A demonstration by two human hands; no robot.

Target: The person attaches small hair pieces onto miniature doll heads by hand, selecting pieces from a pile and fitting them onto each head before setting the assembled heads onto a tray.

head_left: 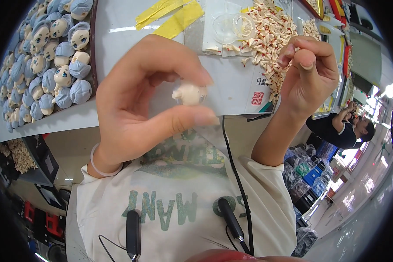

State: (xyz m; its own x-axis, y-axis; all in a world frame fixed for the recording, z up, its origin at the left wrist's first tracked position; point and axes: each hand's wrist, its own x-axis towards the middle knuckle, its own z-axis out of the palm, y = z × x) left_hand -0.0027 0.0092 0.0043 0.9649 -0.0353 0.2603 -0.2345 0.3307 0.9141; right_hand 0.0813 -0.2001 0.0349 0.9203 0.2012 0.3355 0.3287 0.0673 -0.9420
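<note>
My left hand [133, 94] is curled round a small cream doll head [188, 94], gripped between thumb and fingertips. Blue eye detail shows on the head's right side, and no blue hair piece covers it. Over to the right, my right hand [313, 72] is raised with its fingertips pinched together. A tiny pale bit [297, 49] shows between them, mostly hidden by the fingers. Behind that hand spreads a heap of small curved cream pieces [266, 32] with red tips.
At the left stands a dark-rimmed tray [93, 48] of many doll heads with blue-grey hair. Yellow tape strips [179, 22] and a clear round plastic dish [225, 28] lie on the white table [118, 39]. Another person [343, 126] sits farther right, near bagged crates [312, 170].
</note>
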